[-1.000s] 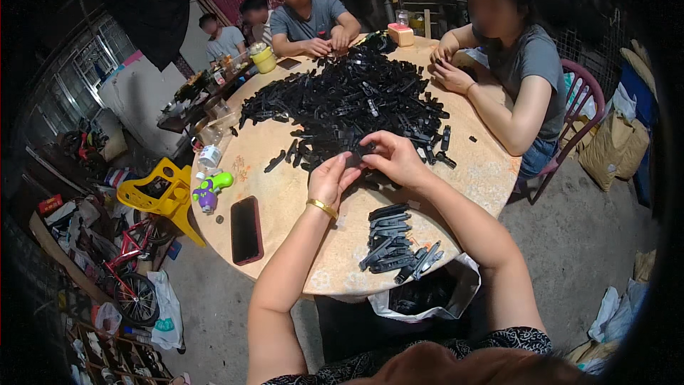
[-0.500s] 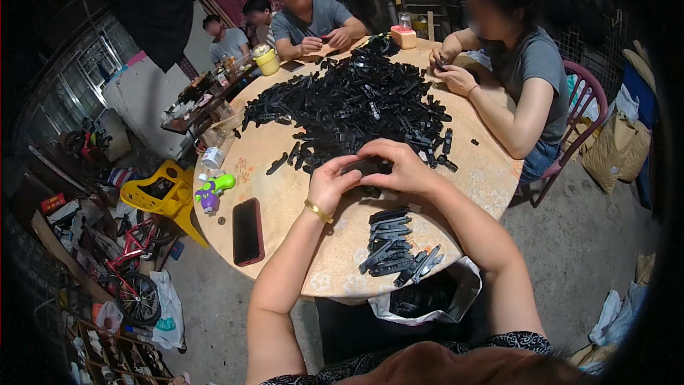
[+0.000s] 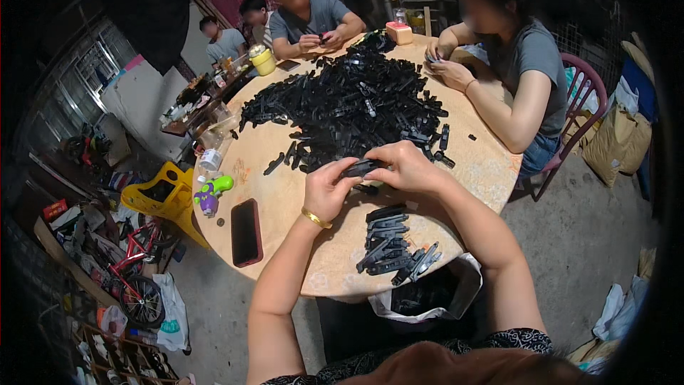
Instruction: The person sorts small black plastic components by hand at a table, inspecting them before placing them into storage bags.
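Both hands, left (image 3: 329,189) and right (image 3: 405,167), closed on slim black plastic piece (image 3: 362,167) above round tan desk (image 3: 285,192); heaped matte black parts (image 3: 356,100) beyond, neat stack (image 3: 392,239) nearer.

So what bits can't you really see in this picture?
- Head view: the black piece held between the left hand and right hand is mostly covered by fingers; its shape is unclear.
- The white bag under the table's edge: the inside is too dark.
- The big black pile: single parts too small to tell apart.
- The corners: darkened by the fisheye rim.
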`<action>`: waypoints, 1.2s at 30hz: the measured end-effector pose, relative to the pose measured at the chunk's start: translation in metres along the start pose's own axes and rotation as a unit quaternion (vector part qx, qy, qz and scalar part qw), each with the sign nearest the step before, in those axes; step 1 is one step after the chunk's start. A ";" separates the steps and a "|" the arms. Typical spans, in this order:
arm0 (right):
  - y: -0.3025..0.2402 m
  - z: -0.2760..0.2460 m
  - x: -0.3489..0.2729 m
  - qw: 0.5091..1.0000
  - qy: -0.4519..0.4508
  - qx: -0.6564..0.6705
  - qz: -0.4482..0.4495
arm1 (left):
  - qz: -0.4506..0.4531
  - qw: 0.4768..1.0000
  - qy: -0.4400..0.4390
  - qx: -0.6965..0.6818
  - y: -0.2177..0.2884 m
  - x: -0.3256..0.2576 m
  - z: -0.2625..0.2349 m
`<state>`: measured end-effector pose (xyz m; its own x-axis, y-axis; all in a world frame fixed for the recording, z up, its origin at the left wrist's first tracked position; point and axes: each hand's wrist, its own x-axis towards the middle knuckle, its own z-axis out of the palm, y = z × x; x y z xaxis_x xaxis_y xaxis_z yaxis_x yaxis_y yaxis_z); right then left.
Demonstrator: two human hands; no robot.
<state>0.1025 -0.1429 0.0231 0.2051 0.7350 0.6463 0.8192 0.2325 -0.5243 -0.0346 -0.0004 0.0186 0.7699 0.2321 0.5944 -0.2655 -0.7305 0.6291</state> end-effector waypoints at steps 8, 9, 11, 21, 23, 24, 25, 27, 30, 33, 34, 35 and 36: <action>0.002 0.004 -0.001 0.999 0.037 -0.010 -0.030 | 0.007 0.999 -0.001 -0.033 -0.007 0.004 0.002; 0.004 0.004 -0.001 0.998 0.025 -0.038 -0.031 | -0.011 0.997 -0.010 -0.070 -0.011 0.005 0.002; 0.007 0.007 0.000 0.997 0.012 -0.064 -0.032 | -0.078 0.991 -0.033 -0.103 -0.014 0.003 -0.004; 0.028 0.030 -0.002 0.997 -0.050 -0.058 0.018 | 0.010 0.948 -0.312 -0.061 0.005 -0.009 0.014; 0.027 0.042 -0.005 0.991 -0.075 -0.106 -0.001 | -0.064 0.971 -0.230 -0.019 -0.004 -0.002 0.006; 0.024 0.044 -0.006 0.987 -0.101 -0.124 0.008 | -0.171 0.966 -0.185 0.051 -0.003 0.000 0.001; 0.030 0.048 -0.008 0.983 -0.128 -0.134 0.001 | -0.124 0.975 -0.118 0.141 -0.013 0.000 0.001; 0.028 0.050 -0.011 0.984 -0.127 -0.127 -0.013 | -0.117 0.953 -0.095 0.264 -0.018 -0.002 0.003; 0.017 0.038 -0.008 0.979 -0.162 -0.127 -0.008 | -0.137 0.927 -0.109 0.331 -0.016 -0.008 0.014; 0.010 0.023 0.000 0.996 -0.066 -0.054 -0.010 | -0.153 0.892 -0.142 0.401 -0.021 -0.010 0.017; 0.013 0.019 0.000 0.999 -0.038 -0.029 -0.002 | -0.153 0.892 -0.142 0.401 -0.026 -0.011 0.016; 0.015 0.015 0.000 0.995 -0.061 0.011 0.072 | -0.136 0.898 -0.131 0.398 -0.032 -0.012 0.014; 0.010 0.008 0.003 0.985 -0.082 0.050 0.145 | -0.117 0.903 -0.119 0.395 -0.039 -0.011 0.013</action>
<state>0.1071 -0.1330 0.0155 0.3262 0.8709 0.3676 0.6812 0.0530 -0.7302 -0.0252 0.0172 -0.0185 0.8788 0.3642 0.3083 0.3459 -0.9313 0.1141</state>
